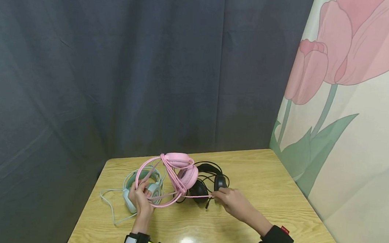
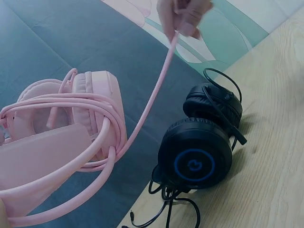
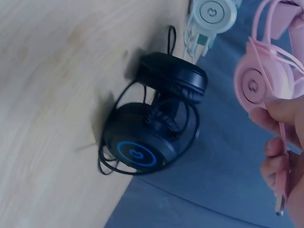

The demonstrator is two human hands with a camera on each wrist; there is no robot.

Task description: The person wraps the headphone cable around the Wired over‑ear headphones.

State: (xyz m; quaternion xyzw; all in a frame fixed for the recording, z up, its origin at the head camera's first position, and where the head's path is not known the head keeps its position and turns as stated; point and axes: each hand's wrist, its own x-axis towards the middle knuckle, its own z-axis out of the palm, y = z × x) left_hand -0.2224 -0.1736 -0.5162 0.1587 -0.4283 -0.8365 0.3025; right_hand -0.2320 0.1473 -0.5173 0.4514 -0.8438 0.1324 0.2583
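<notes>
Dark curtain hangs behind the light wooden table (image 1: 269,199). My left hand (image 1: 140,201) grips the pink padded headset (image 1: 182,170) by its headband, lifted above the tabletop; my right hand (image 1: 231,200) pinches the end of its pink cable (image 1: 195,196), drawn taut. Black round-cupped headphones (image 1: 207,184) lie just behind, a mint-green headset (image 1: 138,192) partly hidden under my left hand. Bare wood lies open toward the right edge.

Even light, tabletop (image 1: 276,199) glare (wrist views soft).
</notes>
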